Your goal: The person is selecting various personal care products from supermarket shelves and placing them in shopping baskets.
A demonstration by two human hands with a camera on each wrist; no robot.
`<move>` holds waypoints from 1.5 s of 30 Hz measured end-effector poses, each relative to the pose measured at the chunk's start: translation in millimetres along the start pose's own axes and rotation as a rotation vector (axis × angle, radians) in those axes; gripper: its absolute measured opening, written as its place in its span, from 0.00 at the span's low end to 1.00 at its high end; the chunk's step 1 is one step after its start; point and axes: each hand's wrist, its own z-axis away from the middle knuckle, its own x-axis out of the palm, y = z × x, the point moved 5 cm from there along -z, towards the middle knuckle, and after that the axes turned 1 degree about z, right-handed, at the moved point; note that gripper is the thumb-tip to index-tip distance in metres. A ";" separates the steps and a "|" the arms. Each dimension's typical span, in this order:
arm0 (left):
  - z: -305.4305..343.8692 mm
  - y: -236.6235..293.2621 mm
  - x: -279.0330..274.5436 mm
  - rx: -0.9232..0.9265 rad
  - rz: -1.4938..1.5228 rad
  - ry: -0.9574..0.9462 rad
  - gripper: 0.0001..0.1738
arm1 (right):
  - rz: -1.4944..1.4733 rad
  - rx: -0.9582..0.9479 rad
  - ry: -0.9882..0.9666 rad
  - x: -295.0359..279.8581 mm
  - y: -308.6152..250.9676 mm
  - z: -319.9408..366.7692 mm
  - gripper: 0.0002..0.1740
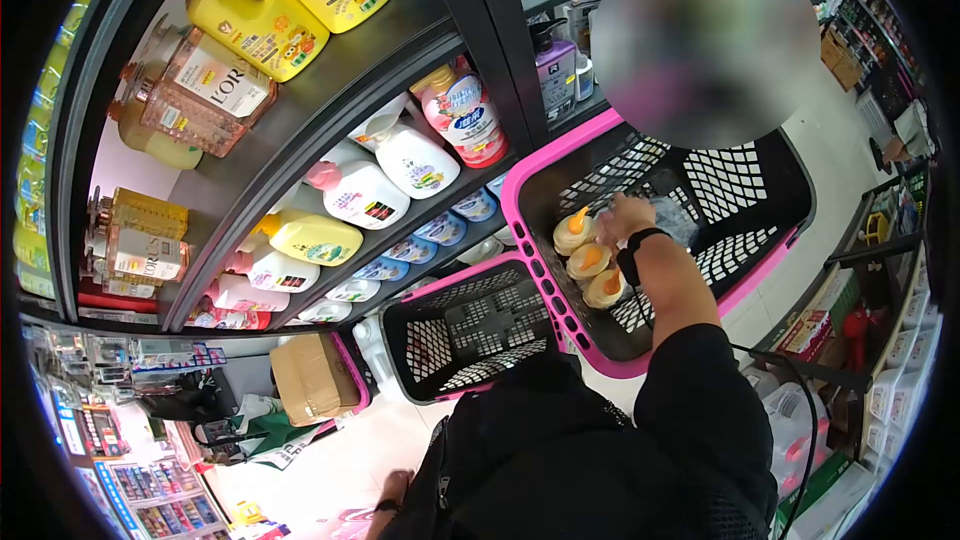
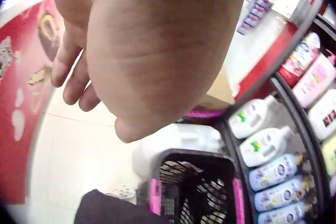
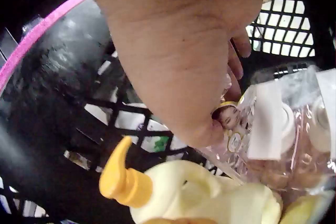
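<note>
My right hand [image 1: 630, 217] reaches down into the large black basket [image 1: 520, 230] with a pink rim. In the right wrist view its thumb and fingers pinch the edge of a clear plastic-wrapped pack [image 3: 291, 129] of bottles with white caps. Close beside it, cream bottles with orange pump tops stand in a row, one pump bottle [image 3: 173, 187] lying large in the right wrist view. My left hand [image 2: 142, 56] hangs loose at my side, fingers relaxed and holding nothing, above the pale floor.
A smaller black basket [image 1: 470, 325] adjoins the large one. Shelves of detergent bottles [image 1: 365, 195] rise at the left. A cardboard box [image 1: 310, 380] sits near the smaller basket, and a cable [image 1: 800, 390] hangs at my right. Goods line the shelf [image 1: 880, 330] behind it.
</note>
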 end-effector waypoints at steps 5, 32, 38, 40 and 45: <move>23.9 177.5 -125.6 0.471 -0.047 0.338 0.25 | -0.166 -0.406 0.141 -81.1 6.0 10.2 0.27; 256.2 458.9 -262.7 1.456 1.139 -0.389 0.40 | -1.064 -1.309 -0.708 -290.1 -271.9 256.5 0.52; 229.2 374.1 -342.6 1.553 1.328 -0.154 0.40 | -1.011 -1.299 -0.615 -240.6 -403.4 313.7 0.47; 210.8 344.5 -367.5 1.585 1.273 -0.113 0.40 | -1.030 -1.282 -0.526 -230.7 -447.5 329.0 0.44; 175.6 245.3 -445.9 1.587 1.039 0.138 0.42 | -1.044 -1.286 -0.428 -220.7 -562.4 376.7 0.40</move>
